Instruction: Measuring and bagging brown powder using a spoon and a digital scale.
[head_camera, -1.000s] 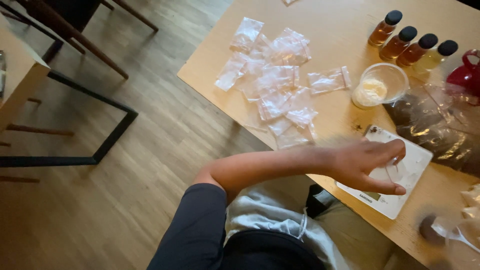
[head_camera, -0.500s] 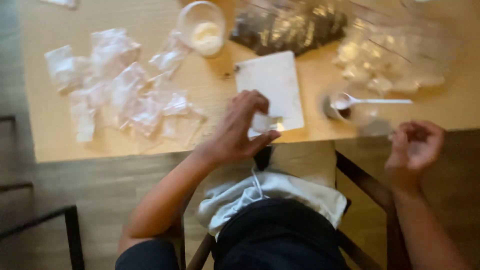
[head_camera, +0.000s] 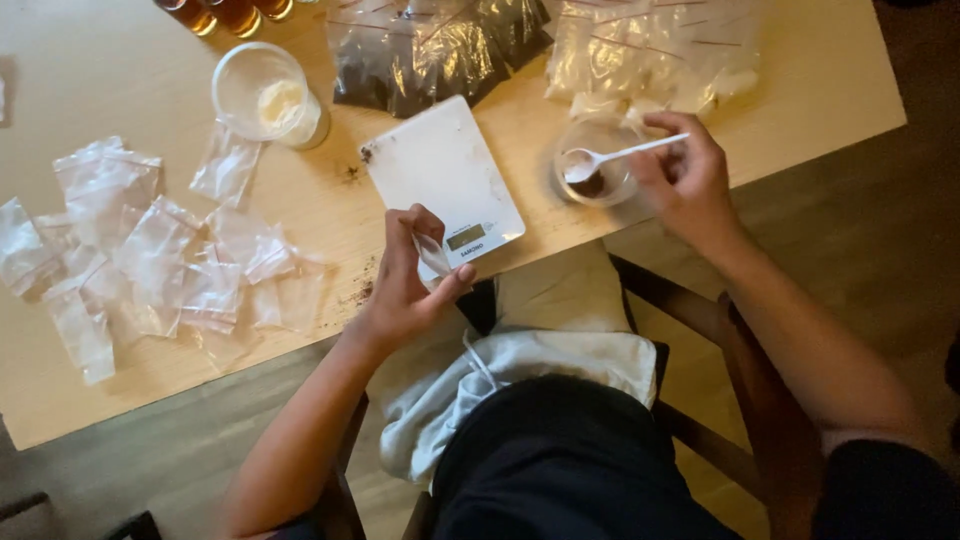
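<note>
Pale wood worktop runs across your view, with your lap and a dark chair below its near edge. At the left lies a scatter of small clear bags, and behind them a clear cup of pale powder. Your left hand sits at the near corner of the white kitchen scale, its grip narrow, thumb and fingers pinched on a small clear bag just beside the scale's display. Dark crumbs speckle the wood near that hand. Behind the scale lies a large bag of dark material. Your right hand has its grip closed on the handle of a white plastic spoon, whose bowl rests in a small clear container. Behind it sit bags of pale pieces.
</note>
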